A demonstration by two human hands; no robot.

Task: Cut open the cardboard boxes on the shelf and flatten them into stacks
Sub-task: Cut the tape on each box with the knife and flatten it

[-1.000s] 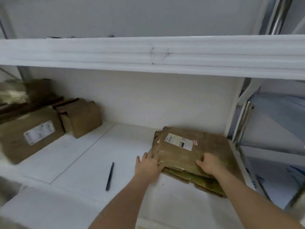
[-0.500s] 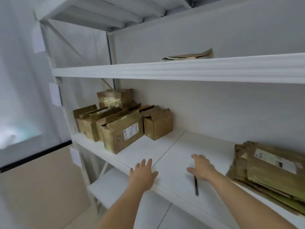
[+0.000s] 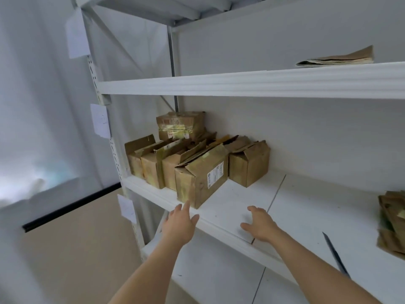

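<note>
Cardboard boxes [image 3: 197, 163] stand clustered at the left end of the white shelf [image 3: 241, 202]. Just before the nearest box [image 3: 202, 178], the left hand [image 3: 180, 224] reaches with fingers spread, holding nothing. The right hand [image 3: 259, 224] hovers over the shelf's front edge, fingers apart. A dark cutter [image 3: 335, 254] lies right of it, near the flattened stack [image 3: 392, 222].

Illumination is soft, even and moderately bright with a cool cast, giving only faint shadows under the white metal shelf boards [image 3: 252, 84] and behind the brown cardboard boxes [image 3: 197, 163], while wide-angle distortion bends the white upright post [image 3: 103, 119] and the left and right edges are smeared by blur.
</note>
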